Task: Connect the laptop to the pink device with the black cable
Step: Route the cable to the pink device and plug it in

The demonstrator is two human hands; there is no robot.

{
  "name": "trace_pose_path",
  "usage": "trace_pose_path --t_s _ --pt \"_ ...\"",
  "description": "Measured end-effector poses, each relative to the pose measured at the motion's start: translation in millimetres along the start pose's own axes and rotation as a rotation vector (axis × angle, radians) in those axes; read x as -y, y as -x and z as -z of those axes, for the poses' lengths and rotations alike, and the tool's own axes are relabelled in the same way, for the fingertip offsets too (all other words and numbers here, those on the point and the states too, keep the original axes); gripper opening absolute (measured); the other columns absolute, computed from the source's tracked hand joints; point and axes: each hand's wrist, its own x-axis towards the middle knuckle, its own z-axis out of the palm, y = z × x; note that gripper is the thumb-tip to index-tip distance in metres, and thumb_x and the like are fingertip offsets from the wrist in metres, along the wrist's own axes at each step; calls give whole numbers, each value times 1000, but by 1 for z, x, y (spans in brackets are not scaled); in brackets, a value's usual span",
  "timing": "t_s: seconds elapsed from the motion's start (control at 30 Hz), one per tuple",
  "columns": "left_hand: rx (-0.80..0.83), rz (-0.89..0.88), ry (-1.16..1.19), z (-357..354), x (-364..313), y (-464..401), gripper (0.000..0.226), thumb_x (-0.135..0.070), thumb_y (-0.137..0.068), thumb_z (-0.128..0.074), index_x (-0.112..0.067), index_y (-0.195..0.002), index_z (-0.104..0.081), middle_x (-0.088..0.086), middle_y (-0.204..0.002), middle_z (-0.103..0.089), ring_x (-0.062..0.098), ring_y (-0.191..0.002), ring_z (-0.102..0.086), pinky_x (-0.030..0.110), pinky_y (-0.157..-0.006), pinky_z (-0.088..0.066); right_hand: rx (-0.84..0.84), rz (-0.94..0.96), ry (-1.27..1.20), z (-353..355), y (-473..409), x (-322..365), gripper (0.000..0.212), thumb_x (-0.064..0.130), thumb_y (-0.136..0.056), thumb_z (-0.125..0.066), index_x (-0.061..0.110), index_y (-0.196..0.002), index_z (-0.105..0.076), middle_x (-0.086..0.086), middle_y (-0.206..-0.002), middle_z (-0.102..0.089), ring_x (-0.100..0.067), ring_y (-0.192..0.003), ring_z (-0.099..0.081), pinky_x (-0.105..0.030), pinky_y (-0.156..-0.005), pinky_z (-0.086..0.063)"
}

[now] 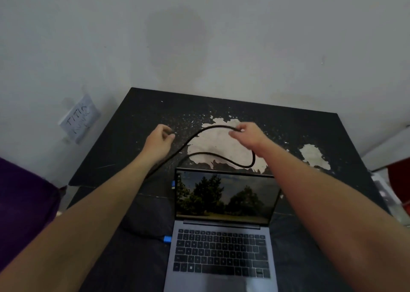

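An open grey laptop (pixel 221 243) stands on the near part of the black table (pixel 310 132), its screen showing trees. Behind the screen a black cable (pixel 213 155) loops over the worn tabletop. My right hand (pixel 248 136) pinches the cable's upper loop above the table. My left hand (pixel 160 139) is closed on the cable's other stretch, which runs down under my left forearm. A blue plug (pixel 167 239) sits in the laptop's left side. No pink device is in view.
Pale patches (pixel 314 157) of peeled surface mark the table's far middle and right. A handwritten paper note (pixel 79 118) hangs on the wall at the left. Purple cloth (pixel 24 203) lies at the left edge, a red object (pixel 399 185) at the right.
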Motion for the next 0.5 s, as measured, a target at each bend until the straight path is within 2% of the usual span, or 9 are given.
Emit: trace_pose_path --t_s 0.07,0.13,0.17,0.23,0.3,0.33,0.4,0.47,0.5 --pt "97 -75 17 -15 -35 15 12 -29 -96 -57 -20 -100 -65 -4 -93 -65 18 -88 -61 31 -73 -45 -46 -95 -155 17 -1 8 18 23 -93 -67 12 -105 -59 -3 -74 -52 -12 -54 -39 -25 -44 -31" --pt "260 -144 31 -34 -70 33 16 -32 -96 -56 -22 -98 -69 -2 -92 -69 18 -83 -65 31 -67 -50 -20 -182 -276 31 -1 15 11 11 -96 -57 8 -106 -54 -5 -74 -47 -12 -51 -33 -25 -42 -28" --pt "337 -172 40 -45 -87 43 20 -33 -97 -55 -21 -104 -70 -2 -95 -70 16 -83 -65 28 -65 -49 -13 -211 -345 37 0 19 6 4 -96 -49 6 -99 -53 -6 -70 -44 -12 -49 -31 -24 -41 -26" --pt "444 -219 47 -70 -117 63 34 -38 -97 -55 -18 -123 -64 -1 -111 -68 13 -96 -63 24 -74 -47 -58 -255 -499 45 4 25 21 -6 -93 -37 7 -82 -49 -7 -67 -41 -13 -47 -31 -24 -41 -29" --pt "516 -207 39 -96 -140 80 50 -44 -94 -56 -16 -136 -51 -2 -121 -62 15 -102 -60 28 -82 -46 -68 -288 -704 49 12 34 24 -10 -95 -34 5 -81 -48 -10 -70 -47 -14 -52 -37 -25 -47 -38" --pt "527 -183 46 -108 -147 88 50 -42 -94 -57 -16 -135 -48 -3 -118 -61 15 -99 -59 30 -80 -46 -63 -289 -760 51 18 37 24 -11 -97 -35 4 -83 -48 -11 -72 -49 -14 -54 -40 -26 -51 -44" --pt "479 -89 157 -128 -158 96 28 -29 -96 -56 -15 -120 -51 -5 -106 -64 18 -93 -62 33 -74 -48 -31 -263 -824 56 29 38 23 -9 -100 -37 3 -85 -50 -12 -77 -55 -15 -61 -49 -29 -64 -52" --pt "410 43 341 -138 -165 100 8 -16 -99 -48 -17 -103 -55 3 -99 -69 23 -91 -67 41 -75 -56 6 -223 -763 62 40 25 13 5 -102 -45 4 -97 -57 -11 -94 -66 -18 -79 -61 -35 -78 -52" --pt "384 92 401 -139 -170 100 11 -14 -100 -45 -18 -100 -55 6 -98 -69 24 -91 -69 44 -77 -57 15 -203 -709 65 45 12 14 16 -102 -49 6 -108 -58 -9 -106 -68 -20 -93 -63 -38 -85 -50"
